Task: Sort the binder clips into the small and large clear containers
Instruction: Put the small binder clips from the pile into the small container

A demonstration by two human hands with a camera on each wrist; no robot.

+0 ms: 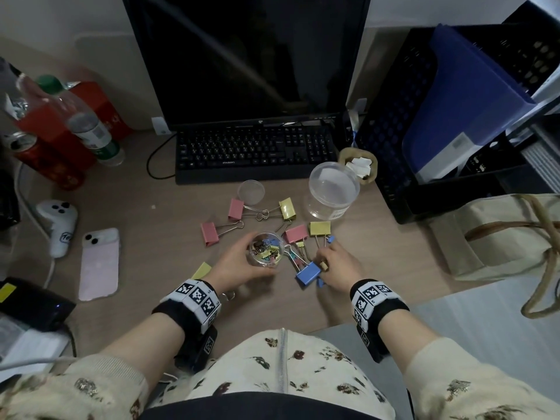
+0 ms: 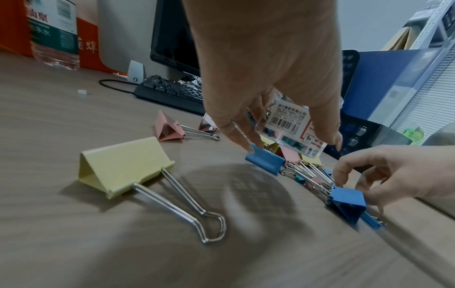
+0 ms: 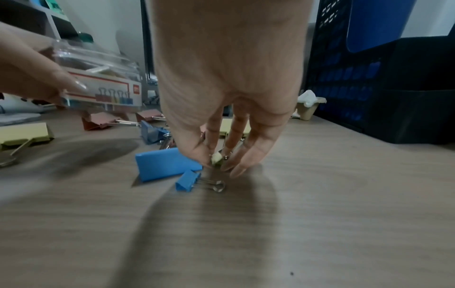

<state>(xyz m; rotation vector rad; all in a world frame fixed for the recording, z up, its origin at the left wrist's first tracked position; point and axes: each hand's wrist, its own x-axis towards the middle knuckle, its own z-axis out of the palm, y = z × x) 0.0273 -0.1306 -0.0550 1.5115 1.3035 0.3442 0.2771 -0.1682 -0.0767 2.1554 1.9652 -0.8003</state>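
Observation:
My left hand point(image 1: 242, 262) grips the small clear container point(image 1: 266, 251), which is lifted off the desk and holds several small coloured clips; its label shows in the left wrist view point(image 2: 290, 124). My right hand point(image 1: 333, 262) pinches a small yellow binder clip point(image 3: 216, 160) between thumb and fingers, just above the desk. A large blue clip point(image 1: 308, 274) and a small blue clip point(image 3: 187, 182) lie beside it. The large clear container point(image 1: 333, 189) stands empty at the back right. Several large pink and yellow clips point(image 1: 209, 234) are scattered between them.
A clear lid point(image 1: 251, 192) lies before the keyboard point(image 1: 257, 153). A phone point(image 1: 98, 263) and white controller point(image 1: 59, 225) sit at the left, bottles and a can point(image 1: 21, 144) behind them. A black crate point(image 1: 439, 116) and beige bag point(image 1: 500, 237) stand at the right.

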